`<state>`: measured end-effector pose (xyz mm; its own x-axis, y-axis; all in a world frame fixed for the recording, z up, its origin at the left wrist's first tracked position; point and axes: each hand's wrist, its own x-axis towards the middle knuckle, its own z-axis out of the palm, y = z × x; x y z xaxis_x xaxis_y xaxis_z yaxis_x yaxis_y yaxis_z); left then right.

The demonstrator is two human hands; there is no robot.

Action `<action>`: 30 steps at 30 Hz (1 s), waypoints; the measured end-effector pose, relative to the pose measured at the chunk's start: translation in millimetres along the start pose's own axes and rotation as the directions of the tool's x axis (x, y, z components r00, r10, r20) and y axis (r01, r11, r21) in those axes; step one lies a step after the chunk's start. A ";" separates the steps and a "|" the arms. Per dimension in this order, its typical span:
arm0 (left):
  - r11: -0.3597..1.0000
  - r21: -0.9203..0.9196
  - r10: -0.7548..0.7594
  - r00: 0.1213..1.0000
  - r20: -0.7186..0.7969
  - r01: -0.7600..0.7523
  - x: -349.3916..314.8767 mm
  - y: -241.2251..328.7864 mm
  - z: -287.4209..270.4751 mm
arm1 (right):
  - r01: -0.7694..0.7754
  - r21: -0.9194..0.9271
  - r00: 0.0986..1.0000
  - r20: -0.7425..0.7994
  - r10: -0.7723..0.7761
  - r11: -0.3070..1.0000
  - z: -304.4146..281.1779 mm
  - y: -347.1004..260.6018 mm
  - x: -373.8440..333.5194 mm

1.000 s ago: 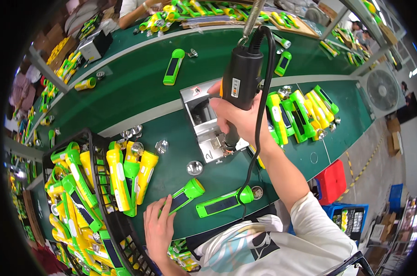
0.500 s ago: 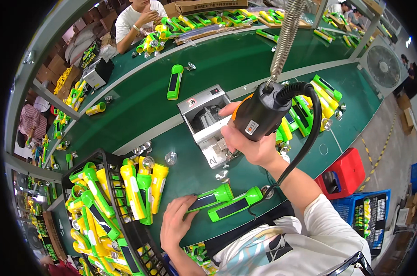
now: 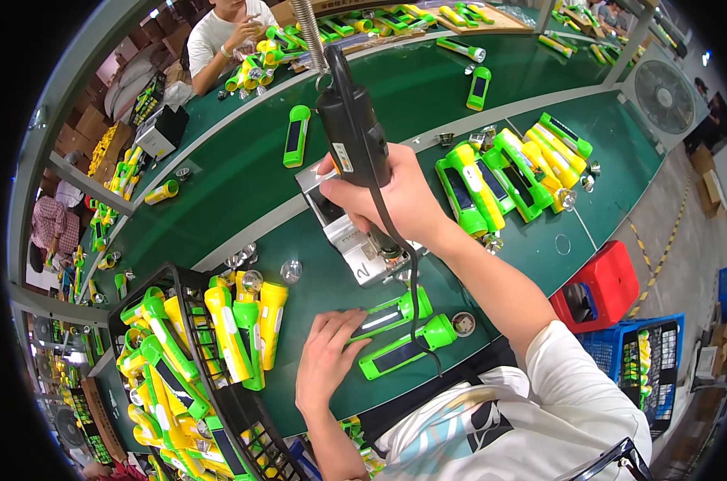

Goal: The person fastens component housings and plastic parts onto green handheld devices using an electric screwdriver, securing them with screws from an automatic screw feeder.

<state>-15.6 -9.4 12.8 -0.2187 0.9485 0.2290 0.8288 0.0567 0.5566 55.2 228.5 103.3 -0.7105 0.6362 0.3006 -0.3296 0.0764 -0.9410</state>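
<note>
My right hand (image 3: 399, 192) is wrapped around a black electric screwdriver (image 3: 354, 132), which hangs upright from a coiled spring. Its lower end is at the near end of a metal box (image 3: 355, 252); the bit's tip cannot be made out clearly. My left hand (image 3: 327, 349) has its fingers on the rear end of a green flashlight (image 3: 387, 315) with a dark panel, lying on the table. Just nearer to me lies a second green flashlight (image 3: 403, 349), crossed by the screwdriver's cord. By its head is a small round reflector part (image 3: 463, 323).
At left stands a black crate (image 3: 183, 280) full of yellow and green flashlights. More flashlights (image 3: 500, 180) lie in a pile at right, with loose silver reflectors (image 3: 291, 271) about. A red stool (image 3: 612, 276) stands beside the table. Across the bench sits another person (image 3: 219, 36).
My right hand has brought the screwdriver left, down to the metal box's near end. My left hand and the green flashlight under its fingers have shifted slightly right and away from me.
</note>
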 end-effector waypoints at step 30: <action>0.987 -0.144 -0.084 0.993 -0.085 0.071 3.1 -12.6 10.7 | 0.309 -0.012 0.948 -0.078 -0.309 0.951 -14.1 3.2 -41.9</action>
<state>-21.2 -3.8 -2.0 -0.3304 0.9105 0.2486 0.7281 0.0783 0.6810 92.8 212.9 85.4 -0.5230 0.6396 0.5634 -0.5257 0.2782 -0.8039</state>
